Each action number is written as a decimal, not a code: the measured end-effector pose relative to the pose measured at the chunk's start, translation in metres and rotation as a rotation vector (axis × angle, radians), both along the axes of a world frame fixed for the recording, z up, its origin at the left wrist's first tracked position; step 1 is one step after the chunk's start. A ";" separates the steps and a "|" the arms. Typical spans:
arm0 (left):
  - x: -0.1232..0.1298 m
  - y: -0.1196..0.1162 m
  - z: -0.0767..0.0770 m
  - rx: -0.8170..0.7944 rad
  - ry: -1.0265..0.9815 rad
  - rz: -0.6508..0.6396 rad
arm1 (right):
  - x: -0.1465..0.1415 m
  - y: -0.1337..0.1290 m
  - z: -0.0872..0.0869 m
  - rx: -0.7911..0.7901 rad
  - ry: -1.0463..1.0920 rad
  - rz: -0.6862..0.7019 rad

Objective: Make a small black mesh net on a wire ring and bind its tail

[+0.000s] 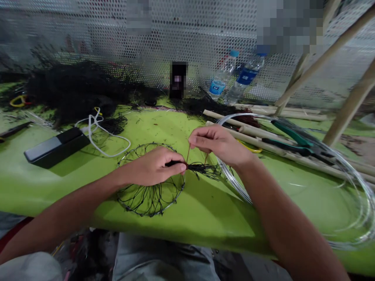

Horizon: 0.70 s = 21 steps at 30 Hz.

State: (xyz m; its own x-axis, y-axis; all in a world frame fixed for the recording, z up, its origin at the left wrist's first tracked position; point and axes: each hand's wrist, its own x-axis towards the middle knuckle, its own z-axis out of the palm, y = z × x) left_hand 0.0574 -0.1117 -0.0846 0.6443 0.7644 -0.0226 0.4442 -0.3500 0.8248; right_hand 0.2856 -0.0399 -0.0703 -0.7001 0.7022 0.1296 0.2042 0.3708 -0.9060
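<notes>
My left hand (152,167) is closed on a gathered bundle of black netting (205,169), pinched between thumb and fingers. Beneath that hand lies a round wire hoop (172,203) strung with black net (149,195), on the green table (211,214). Just right of it, my right hand (216,142) is raised and pinches a thin reddish-brown cord (188,153), which runs down to the bundle by my left thumb. A loose end of the cord hangs below my right hand.
A coil of silvery wire (234,185), green-handled pliers (293,136) and wooden sticks (263,136) lie at the right. A black power bank (58,146) with a white cable is at the left; bottles (221,76) and dark netting (79,88) are behind.
</notes>
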 end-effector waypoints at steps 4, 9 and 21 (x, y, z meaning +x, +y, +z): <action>0.009 0.002 -0.009 0.203 0.170 0.254 | -0.010 -0.033 0.019 0.398 -0.215 -0.039; 0.004 0.010 -0.007 -0.165 -0.464 0.480 | -0.014 -0.048 0.013 0.696 -0.209 -0.049; 0.000 0.007 0.001 -0.505 -0.914 0.181 | -0.008 -0.003 -0.017 0.045 0.069 0.123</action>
